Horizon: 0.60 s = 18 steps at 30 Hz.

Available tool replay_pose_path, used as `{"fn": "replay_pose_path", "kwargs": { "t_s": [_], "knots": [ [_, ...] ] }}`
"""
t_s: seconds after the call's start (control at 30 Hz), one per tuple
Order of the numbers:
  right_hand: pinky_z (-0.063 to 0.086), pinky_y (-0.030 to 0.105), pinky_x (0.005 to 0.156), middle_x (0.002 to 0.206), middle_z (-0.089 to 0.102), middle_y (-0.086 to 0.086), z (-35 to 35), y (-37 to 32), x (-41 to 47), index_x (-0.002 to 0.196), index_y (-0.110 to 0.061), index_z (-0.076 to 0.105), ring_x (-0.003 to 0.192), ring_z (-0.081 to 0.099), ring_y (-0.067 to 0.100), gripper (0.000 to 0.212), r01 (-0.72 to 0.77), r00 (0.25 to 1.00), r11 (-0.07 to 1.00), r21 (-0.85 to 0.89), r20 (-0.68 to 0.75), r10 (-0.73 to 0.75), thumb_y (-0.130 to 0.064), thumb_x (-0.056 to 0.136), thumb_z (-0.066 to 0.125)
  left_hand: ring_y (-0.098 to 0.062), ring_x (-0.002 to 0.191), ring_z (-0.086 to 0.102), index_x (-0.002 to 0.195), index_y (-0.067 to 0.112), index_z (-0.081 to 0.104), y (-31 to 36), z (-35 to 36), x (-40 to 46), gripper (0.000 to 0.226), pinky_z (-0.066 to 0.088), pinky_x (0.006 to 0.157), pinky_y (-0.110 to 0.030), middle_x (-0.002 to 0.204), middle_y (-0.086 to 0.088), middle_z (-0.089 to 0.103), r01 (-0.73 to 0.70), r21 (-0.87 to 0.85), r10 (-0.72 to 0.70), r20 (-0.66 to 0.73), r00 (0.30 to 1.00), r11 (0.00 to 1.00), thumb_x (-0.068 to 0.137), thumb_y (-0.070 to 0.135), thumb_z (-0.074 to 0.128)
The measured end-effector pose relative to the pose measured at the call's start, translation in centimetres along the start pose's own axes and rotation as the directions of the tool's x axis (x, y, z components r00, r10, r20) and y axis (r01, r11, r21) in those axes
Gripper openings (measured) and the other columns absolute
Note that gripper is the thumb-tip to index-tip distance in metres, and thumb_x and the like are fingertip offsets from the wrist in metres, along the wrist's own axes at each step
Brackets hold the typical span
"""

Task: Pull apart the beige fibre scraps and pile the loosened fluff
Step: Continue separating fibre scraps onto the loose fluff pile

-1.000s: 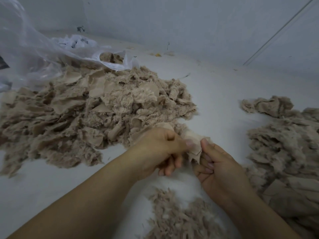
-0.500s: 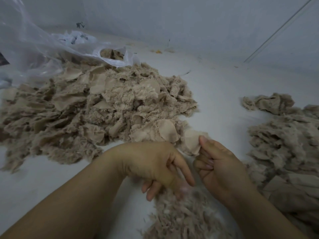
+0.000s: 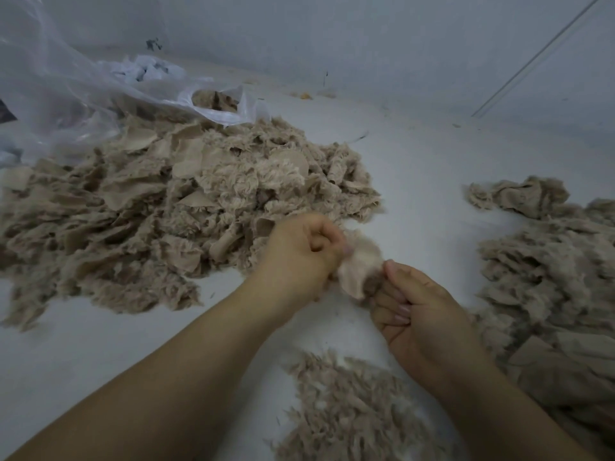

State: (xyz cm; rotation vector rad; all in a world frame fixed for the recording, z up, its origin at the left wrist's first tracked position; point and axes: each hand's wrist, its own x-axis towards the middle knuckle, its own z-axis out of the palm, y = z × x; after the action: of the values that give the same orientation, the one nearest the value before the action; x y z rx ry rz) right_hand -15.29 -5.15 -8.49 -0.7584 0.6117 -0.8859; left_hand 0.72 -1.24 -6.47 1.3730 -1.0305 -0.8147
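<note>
Single head-worn view, forward and down, close over the white surface [image 3: 416,181].

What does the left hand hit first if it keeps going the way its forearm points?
The left hand already grips the beige scrap; past that, bare white floor toward the wall, probably. Depth is unclear.

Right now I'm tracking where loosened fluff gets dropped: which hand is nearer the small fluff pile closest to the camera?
Right. The right hand sits just above the small fluff pile; the left hand is farther up-left.
</note>
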Motion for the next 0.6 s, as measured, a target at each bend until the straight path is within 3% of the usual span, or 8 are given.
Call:
{"fn": "replay_pose_path", "kwargs": {
  "t_s": [0.07, 0.1, 0.17, 0.2, 0.3, 0.4, 0.47, 0.6],
  "knots": [
    [0.025, 0.014, 0.036, 0.052, 0.033, -0.004, -0.2, 0.0, 0.3, 0.075, -0.005, 0.069, 0.039, 0.026, 0.003, 0.017, -0.013, 0.999, 0.998, 0.062, -0.051, 0.017, -0.019, 0.081, 0.061, -0.013, 0.039, 0.042, 0.07, 0.018, 0.057, -0.1, -1.2, 1.0, 0.023, 0.033, 0.04, -0.023, 0.049, -0.001, 0.049, -0.051, 0.275, 0.104, -0.181, 0.978, 0.96, 0.087, 0.008, 0.069],
    [0.025, 0.014, 0.035, 0.052, 0.032, -0.004, -0.2, -0.1, 0.3, 0.079, -0.003, 0.067, 0.039, 0.026, 0.003, 0.017, -0.019, 0.998, 0.997, 0.073, -0.065, 0.024, -0.018, 0.08, 0.061, -0.014, 0.046, 0.048, 0.074, 0.017, 0.054, -0.3, -1.8, 1.3, 0.02, 0.033, 0.044, -0.025, 0.052, 0.002, 0.049, -0.057, 0.529, 0.182, -0.188, 0.965, 0.847, 0.086, 0.01, 0.068],
    [0.026, 0.015, 0.035, 0.052, 0.034, -0.004, -0.3, 0.1, 0.3, 0.081, -0.002, 0.064, 0.038, 0.026, 0.003, 0.016, -0.027, 0.996, 0.996, 0.083, -0.08, 0.034, -0.018, 0.079, 0.062, -0.026, 0.068, 0.059, 0.08, 0.018, 0.049, -0.2, -2.7, 1.4, 0.016, 0.03, 0.05, -0.029, 0.062, 0.003, 0.047, -0.03, 0.879, 0.226, -0.089, 0.97, 0.476, 0.084, 0.008, 0.061],
    [0.026, 0.015, 0.035, 0.052, 0.035, -0.004, -0.3, 0.1, 0.3, 0.082, -0.002, 0.063, 0.038, 0.027, 0.004, 0.016, -0.029, 0.996, 0.996, 0.087, -0.082, 0.036, -0.018, 0.078, 0.062, -0.03, 0.075, 0.06, 0.081, 0.019, 0.05, 0.1, -2.9, 1.3, 0.016, 0.029, 0.051, -0.03, 0.066, 0.002, 0.048, -0.026, 0.923, 0.217, -0.063, 0.974, 0.385, 0.082, 0.005, 0.058],
    [0.027, 0.015, 0.034, 0.053, 0.037, -0.004, -0.3, 0.2, 0.4, 0.083, -0.003, 0.062, 0.038, 0.027, 0.003, 0.016, -0.031, 0.994, 0.993, 0.117, -0.1, 0.043, -0.017, 0.078, 0.062, -0.028, 0.072, 0.059, 0.086, 0.019, 0.062, 1.7, -2.0, 0.6, 0.005, 0.03, 0.051, -0.028, 0.078, -0.001, 0.059, -0.078, 0.927, 0.317, -0.047, 0.947, 0.368, 0.084, 0.014, 0.061],
    [0.027, 0.015, 0.033, 0.052, 0.035, -0.005, -0.4, 0.1, 0.5, 0.08, -0.004, 0.059, 0.037, 0.027, 0.003, 0.012, -0.015, 0.994, 0.985, 0.172, -0.106, 0.034, -0.016, 0.078, 0.06, -0.027, 0.066, 0.06, 0.083, 0.018, 0.064, 2.4, 0.9, -0.4, 0.002, 0.035, 0.047, -0.027, 0.084, -0.001, 0.058, -0.398, 0.888, 0.428, 0.276, 0.861, 0.229, 0.082, 0.019, 0.062],
    [0.027, 0.015, 0.032, 0.051, 0.035, -0.005, -0.4, 0.1, 0.6, 0.077, -0.006, 0.057, 0.036, 0.027, 0.003, 0.011, -0.008, 0.995, 0.981, 0.193, -0.1, 0.028, -0.017, 0.08, 0.057, -0.025, 0.072, 0.062, 0.091, 0.02, 0.062, 1.6, 3.0, -1.0, 0.009, 0.028, 0.046, -0.026, 0.092, 0.0, 0.056, -0.528, 0.839, 0.277, 0.481, 0.832, 0.129, 0.084, 0.023, 0.058],
    [0.027, 0.015, 0.033, 0.05, 0.036, -0.005, -0.5, 0.1, 0.6, 0.075, -0.008, 0.055, 0.035, 0.028, 0.003, 0.012, -0.009, 0.995, 0.976, 0.216, -0.095, 0.03, -0.018, 0.082, 0.056, -0.023, 0.075, 0.063, 0.097, 0.019, 0.062, 0.2, 4.6, -0.8, 0.016, 0.016, 0.044, -0.025, 0.097, -0.001, 0.056, -0.513, 0.858, 0.192, 0.498, 0.846, 0.036, 0.088, 0.015, 0.05]
  ]
}}
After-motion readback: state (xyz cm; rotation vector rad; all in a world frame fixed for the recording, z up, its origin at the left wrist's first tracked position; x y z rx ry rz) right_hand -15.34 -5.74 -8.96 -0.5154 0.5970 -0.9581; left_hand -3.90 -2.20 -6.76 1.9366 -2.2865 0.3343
